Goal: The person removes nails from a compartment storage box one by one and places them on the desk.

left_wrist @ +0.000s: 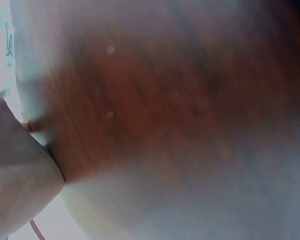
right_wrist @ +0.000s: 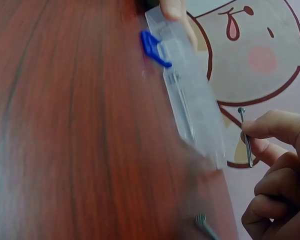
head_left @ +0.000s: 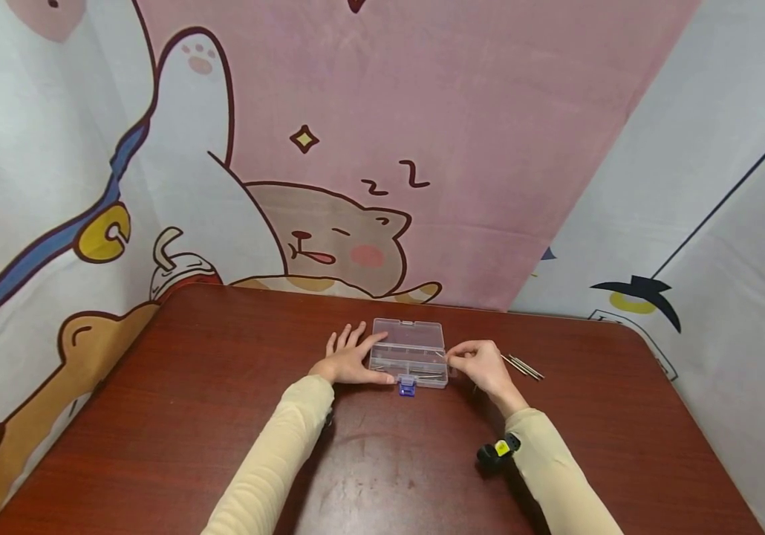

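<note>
A clear plastic box [head_left: 408, 364] with compartments lies on the table, its lid [head_left: 409, 333] raised at the back. A blue latch [head_left: 407, 387] sticks out at its front. Several thin metal pieces lie inside. My left hand [head_left: 349, 362] rests against the box's left side, fingers spread and thumb along the front edge. Just off the box's right side, my right hand [head_left: 483, 364] pinches a thin metal screw [right_wrist: 246, 140] between thumb and index finger, its round head upward. More long metal screws [head_left: 524, 367] lie on the table right of that hand.
The brown wooden table [head_left: 222, 446] has its far edge against a cartoon-printed cloth [head_left: 476, 148]. A dark device with a yellow mark [head_left: 499, 449] sits at my right wrist. The left wrist view is mostly blurred tabletop.
</note>
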{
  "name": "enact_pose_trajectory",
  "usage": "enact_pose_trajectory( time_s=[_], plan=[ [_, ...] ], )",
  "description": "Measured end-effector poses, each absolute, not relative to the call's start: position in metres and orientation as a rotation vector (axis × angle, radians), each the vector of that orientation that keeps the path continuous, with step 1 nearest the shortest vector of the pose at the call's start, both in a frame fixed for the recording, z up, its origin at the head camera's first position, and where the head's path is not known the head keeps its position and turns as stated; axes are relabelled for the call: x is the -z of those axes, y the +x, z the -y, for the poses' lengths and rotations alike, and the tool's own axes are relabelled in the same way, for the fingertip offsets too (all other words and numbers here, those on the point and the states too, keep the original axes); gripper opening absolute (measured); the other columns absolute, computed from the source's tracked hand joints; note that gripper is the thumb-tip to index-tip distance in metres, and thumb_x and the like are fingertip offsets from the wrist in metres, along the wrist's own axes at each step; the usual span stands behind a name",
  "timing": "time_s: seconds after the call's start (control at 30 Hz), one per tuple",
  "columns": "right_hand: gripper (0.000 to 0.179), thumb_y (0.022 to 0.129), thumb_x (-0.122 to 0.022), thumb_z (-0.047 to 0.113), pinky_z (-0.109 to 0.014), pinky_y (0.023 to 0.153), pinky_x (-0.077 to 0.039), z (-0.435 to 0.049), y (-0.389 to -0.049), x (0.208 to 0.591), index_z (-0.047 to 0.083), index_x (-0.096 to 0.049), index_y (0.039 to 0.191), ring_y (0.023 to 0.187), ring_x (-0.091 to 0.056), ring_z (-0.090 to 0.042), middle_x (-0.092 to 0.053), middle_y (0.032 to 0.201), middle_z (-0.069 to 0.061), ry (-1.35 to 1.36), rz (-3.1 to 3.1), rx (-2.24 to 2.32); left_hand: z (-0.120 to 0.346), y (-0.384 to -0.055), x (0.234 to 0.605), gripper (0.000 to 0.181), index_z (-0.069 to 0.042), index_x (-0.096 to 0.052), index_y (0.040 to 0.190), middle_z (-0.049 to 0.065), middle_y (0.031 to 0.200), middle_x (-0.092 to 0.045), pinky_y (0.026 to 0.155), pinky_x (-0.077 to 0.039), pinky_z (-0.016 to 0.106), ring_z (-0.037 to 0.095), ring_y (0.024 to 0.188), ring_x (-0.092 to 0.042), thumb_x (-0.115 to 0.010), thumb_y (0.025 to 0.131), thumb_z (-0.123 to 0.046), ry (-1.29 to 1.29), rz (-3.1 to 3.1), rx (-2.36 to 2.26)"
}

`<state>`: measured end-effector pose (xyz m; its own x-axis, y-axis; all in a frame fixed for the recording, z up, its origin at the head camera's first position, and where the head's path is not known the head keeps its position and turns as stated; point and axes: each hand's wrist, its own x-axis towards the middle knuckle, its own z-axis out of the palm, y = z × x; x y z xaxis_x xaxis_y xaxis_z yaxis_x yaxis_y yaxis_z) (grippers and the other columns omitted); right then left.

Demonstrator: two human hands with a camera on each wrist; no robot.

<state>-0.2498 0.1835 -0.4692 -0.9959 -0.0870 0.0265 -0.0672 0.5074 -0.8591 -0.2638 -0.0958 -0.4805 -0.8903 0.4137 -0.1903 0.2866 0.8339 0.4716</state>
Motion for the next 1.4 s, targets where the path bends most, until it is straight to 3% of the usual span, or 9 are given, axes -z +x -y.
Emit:
enact_pose_trajectory(
  time_s=[0.3,0.6,0.83,1.13,1.4],
  plan=[
    [0.008,0.08,-0.074,0.008,-0.025,0.048,-0.028,-0.206,-0.249,0.475,0.0,-0.075,0.083,0.052,-0.036,-0.01,-0.051,0.057,0.004,-0.096,-2.795,1.427,0.096,-0.267,0.486,0.097,-0.033,-0.025,0.153,0.014,0.161,-0.003,0.111,0.005,0.055,0.038,0.144,0.003,-0.067,0.074,-0.069,0.529,-2.716,-0.661],
    [0.011,0.084,-0.073,0.012,-0.027,0.051,-0.03,-0.227,-0.241,0.481,0.001,-0.075,0.087,0.058,-0.039,-0.013,-0.058,0.065,0.002,-0.012,-2.826,1.362,0.099,-0.273,0.501,0.102,-0.037,-0.022,0.153,0.012,0.161,0.001,0.109,0.011,0.054,0.036,0.144,0.007,-0.064,0.069,-0.076,0.527,-2.72,-0.725],
    [0.013,0.086,-0.071,0.011,-0.028,0.053,-0.033,-0.247,-0.238,0.484,0.0,-0.075,0.089,0.065,-0.043,-0.015,-0.068,0.085,-0.007,0.004,-2.819,1.371,0.098,-0.267,0.489,0.098,-0.035,-0.024,0.153,0.013,0.161,-0.003,0.11,0.006,0.054,0.036,0.145,0.004,-0.067,0.073,-0.069,0.514,-2.707,-0.677],
    [0.016,0.088,-0.07,0.014,-0.027,0.054,-0.036,-0.266,-0.25,0.483,0.0,-0.075,0.093,0.062,-0.044,-0.013,-0.07,0.084,-0.007,0.031,-2.881,1.306,0.098,-0.265,0.482,0.096,-0.031,-0.025,0.154,0.015,0.16,-0.004,0.111,0.003,0.056,0.038,0.144,0.001,-0.067,0.075,-0.068,0.519,-2.708,-0.652],
    [0.017,0.088,-0.069,0.016,-0.029,0.051,-0.032,-0.274,-0.258,0.489,0.0,-0.074,0.093,0.06,-0.041,-0.017,-0.063,0.071,-0.003,0.107,-2.944,1.278,0.096,-0.264,0.479,0.095,-0.033,-0.024,0.154,0.015,0.16,-0.005,0.111,0.002,0.056,0.039,0.144,0.001,-0.067,0.076,-0.066,0.525,-2.716,-0.632]
  ],
)
